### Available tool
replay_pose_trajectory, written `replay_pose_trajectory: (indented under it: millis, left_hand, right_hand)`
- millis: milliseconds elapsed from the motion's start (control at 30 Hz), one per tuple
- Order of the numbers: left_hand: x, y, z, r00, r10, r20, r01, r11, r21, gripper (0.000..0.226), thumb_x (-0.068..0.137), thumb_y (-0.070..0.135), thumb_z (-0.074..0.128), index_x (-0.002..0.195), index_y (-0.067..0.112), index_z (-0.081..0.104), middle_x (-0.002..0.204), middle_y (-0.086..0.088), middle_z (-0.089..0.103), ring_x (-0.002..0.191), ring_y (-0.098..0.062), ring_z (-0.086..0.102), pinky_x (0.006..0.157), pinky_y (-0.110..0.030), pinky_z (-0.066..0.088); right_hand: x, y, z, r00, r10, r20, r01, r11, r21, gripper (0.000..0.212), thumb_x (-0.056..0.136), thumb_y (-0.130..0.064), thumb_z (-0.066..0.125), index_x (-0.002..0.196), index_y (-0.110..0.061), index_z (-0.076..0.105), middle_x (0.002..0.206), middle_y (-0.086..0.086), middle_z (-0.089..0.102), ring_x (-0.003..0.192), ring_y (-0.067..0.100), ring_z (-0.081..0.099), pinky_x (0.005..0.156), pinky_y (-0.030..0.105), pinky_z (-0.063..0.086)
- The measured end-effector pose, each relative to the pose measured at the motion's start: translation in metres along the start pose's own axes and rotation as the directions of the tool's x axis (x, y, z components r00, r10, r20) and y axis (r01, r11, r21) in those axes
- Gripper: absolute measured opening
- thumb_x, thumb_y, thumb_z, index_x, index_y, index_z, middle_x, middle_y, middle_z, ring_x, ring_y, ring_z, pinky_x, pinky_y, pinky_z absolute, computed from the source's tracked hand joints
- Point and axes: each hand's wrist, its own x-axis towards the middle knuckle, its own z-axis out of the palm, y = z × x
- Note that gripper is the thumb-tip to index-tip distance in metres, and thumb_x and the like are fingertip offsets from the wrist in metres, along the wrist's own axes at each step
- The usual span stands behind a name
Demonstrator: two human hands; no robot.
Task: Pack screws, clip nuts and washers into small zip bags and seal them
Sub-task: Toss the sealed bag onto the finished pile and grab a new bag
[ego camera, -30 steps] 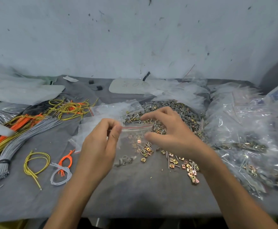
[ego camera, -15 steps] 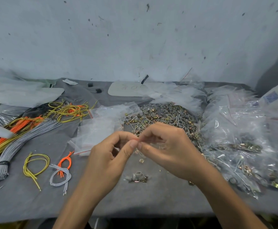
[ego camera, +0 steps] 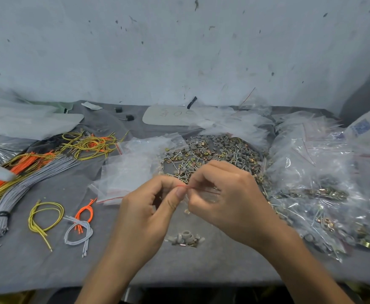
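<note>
Above the table (ego camera: 48,266), left hand (ego camera: 148,207) and right hand (ego camera: 230,200) are pinching the red seal strip (ego camera: 185,187) of the zip bag (ego camera: 210,194), thumbs against forefingers. Strip is running left-right between both pinches.

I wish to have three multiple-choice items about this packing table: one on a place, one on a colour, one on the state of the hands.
1. Where do the filled bags lie on the table?
A. on its right side
B. on its left side
C. at the front middle

2. Which colour has the zip strip of the held small zip bag?
A. blue
B. red
C. green

3. What do the left hand and the right hand do?
A. lie flat
B. hang idle
C. pinch the strip

Answers: 1 A, the heap lies right of the hands; 2 B, a red line runs between the two hands; 3 C, thumbs and forefingers close on it.
</note>
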Motion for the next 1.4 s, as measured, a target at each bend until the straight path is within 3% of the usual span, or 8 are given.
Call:
replay_pose_trajectory:
  millis: [200, 467, 767, 900, 1000, 1200, 1300, 1400]
  left_hand:
    - [0.003, 0.002, -0.013, 0.998, 0.018, -0.054, -0.015, 0.999, 0.052, 0.003, 0.092, 0.036, 0.063, 0.093, 0.035, 0.066, 0.077, 0.003, 0.064, 0.064, -0.009, 0.055, 0.058, -0.016, 0.042]
    - [0.004, -0.001, -0.017, 0.996, -0.014, -0.091, 0.017, 0.999, 0.036, 0.005, 0.090, 0.036, 0.061, 0.091, 0.036, 0.066, 0.078, -0.001, 0.064, 0.065, -0.015, 0.054, 0.056, -0.034, 0.043]
    - [0.015, -0.012, -0.005, 0.994, -0.105, -0.016, 0.104, 0.991, -0.090, 0.010, 0.094, 0.036, 0.054, 0.090, 0.031, 0.061, 0.085, -0.001, 0.065, 0.064, -0.019, 0.060, 0.058, -0.025, 0.050]
    - [0.027, -0.020, 0.004, 0.986, -0.165, 0.015, 0.164, 0.959, -0.231, 0.014, 0.094, 0.032, 0.062, 0.099, 0.019, 0.061, 0.089, -0.001, 0.072, 0.081, -0.021, 0.067, 0.076, -0.032, 0.057]
    - [0.038, -0.025, 0.010, 0.983, -0.178, 0.047, 0.184, 0.962, -0.202, 0.030, 0.080, 0.039, 0.072, 0.107, 0.028, 0.065, 0.077, 0.010, 0.070, 0.069, -0.005, 0.062, 0.064, -0.016, 0.048]
    - [0.062, -0.029, 0.028, 0.993, -0.115, 0.026, 0.118, 0.979, -0.167, 0.006, 0.089, 0.025, 0.072, 0.092, 0.022, 0.076, 0.077, 0.015, 0.073, 0.067, 0.004, 0.060, 0.062, -0.015, 0.047]
    - [0.069, -0.033, 0.043, 0.994, -0.100, 0.043, 0.106, 0.982, -0.156, 0.006, 0.090, 0.023, 0.071, 0.091, 0.022, 0.076, 0.081, 0.008, 0.075, 0.069, 0.000, 0.063, 0.063, -0.021, 0.052]
    - [0.071, -0.039, 0.057, 0.992, -0.096, 0.076, 0.109, 0.977, -0.186, 0.017, 0.086, 0.034, 0.067, 0.094, 0.022, 0.077, 0.083, 0.007, 0.076, 0.073, 0.000, 0.065, 0.066, -0.016, 0.049]
  right_hand:
    - [-0.007, 0.012, -0.011, 0.997, 0.015, -0.074, -0.014, 1.000, 0.012, 0.005, 0.078, -0.025, 0.066, 0.074, -0.022, 0.066, 0.073, -0.013, 0.060, 0.070, 0.008, 0.056, 0.067, 0.023, 0.047]
    - [-0.019, 0.031, -0.021, 0.993, 0.082, -0.080, -0.080, 0.996, 0.034, 0.005, 0.077, -0.021, 0.068, 0.073, -0.022, 0.065, 0.072, -0.016, 0.060, 0.069, 0.006, 0.056, 0.065, 0.011, 0.041]
    - [-0.019, 0.045, -0.012, 0.978, 0.185, -0.100, -0.171, 0.976, 0.134, 0.010, 0.088, -0.023, 0.068, 0.082, -0.029, 0.064, 0.081, -0.013, 0.063, 0.066, 0.011, 0.060, 0.056, 0.015, 0.043]
    - [-0.015, 0.055, -0.002, 0.956, 0.292, -0.020, -0.264, 0.890, 0.371, 0.010, 0.097, -0.023, 0.060, 0.088, -0.027, 0.060, 0.082, -0.003, 0.064, 0.068, 0.016, 0.067, 0.055, 0.020, 0.051]
    - [-0.010, 0.059, 0.007, 0.929, 0.369, 0.029, -0.326, 0.779, 0.536, 0.009, 0.101, -0.024, 0.054, 0.093, -0.020, 0.056, 0.093, 0.008, 0.069, 0.084, 0.026, 0.070, 0.065, 0.039, 0.061]
    - [0.000, 0.066, 0.016, 0.877, 0.480, 0.030, -0.364, 0.622, 0.693, 0.009, 0.105, -0.016, 0.052, 0.103, -0.009, 0.055, 0.099, 0.007, 0.074, 0.097, 0.020, 0.071, 0.072, 0.032, 0.061]
    - [-0.007, 0.073, 0.017, 0.849, 0.524, 0.069, -0.393, 0.538, 0.746, 0.017, 0.100, -0.021, 0.063, 0.114, -0.013, 0.059, 0.108, 0.006, 0.070, 0.102, 0.019, 0.069, 0.071, 0.038, 0.063]
    - [-0.024, 0.087, 0.018, 0.822, 0.534, 0.197, -0.512, 0.542, 0.666, 0.020, 0.098, -0.023, 0.066, 0.116, -0.015, 0.065, 0.101, -0.009, 0.071, 0.090, 0.013, 0.070, 0.066, 0.033, 0.060]
